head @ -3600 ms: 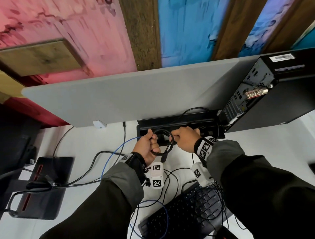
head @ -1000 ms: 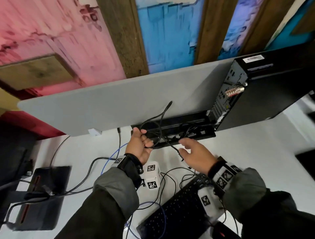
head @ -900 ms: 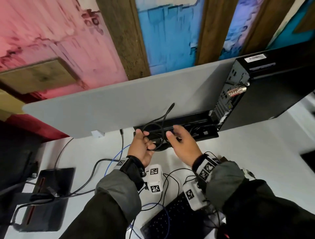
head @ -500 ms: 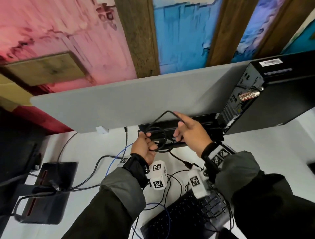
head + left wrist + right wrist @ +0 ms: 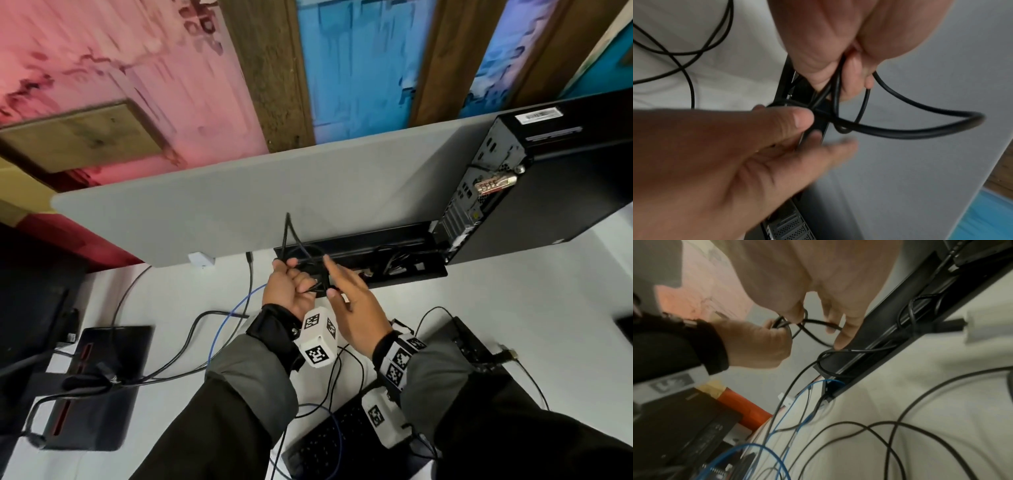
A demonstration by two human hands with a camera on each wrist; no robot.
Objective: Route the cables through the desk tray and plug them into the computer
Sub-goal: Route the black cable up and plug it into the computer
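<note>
My left hand (image 5: 291,287) grips a coiled bundle of black cable (image 5: 287,233) just in front of the left end of the black desk tray (image 5: 411,274). One loop stands up free against the grey partition. My right hand (image 5: 349,305) lies beside it with straight fingers, the thumb touching the cable. In the left wrist view the left hand (image 5: 838,53) clasps the cable (image 5: 920,134) and the right hand's (image 5: 735,154) thumb presses a strand. In the right wrist view the cable (image 5: 818,322) runs between the right hand's (image 5: 828,280) thumb and fingers. The black computer (image 5: 548,205) stands at the tray's right end.
A grey partition (image 5: 308,192) rises behind the tray, which holds more coiled black cables (image 5: 394,260). A keyboard (image 5: 335,442), a blue cable (image 5: 233,308) and loose black cables (image 5: 359,370) lie on the white desk. A black stand (image 5: 99,387) sits at left.
My right hand let go of the loop's top and came down beside the left hand, fingers now straight. The loop stands free. My left hand keeps its grip.
</note>
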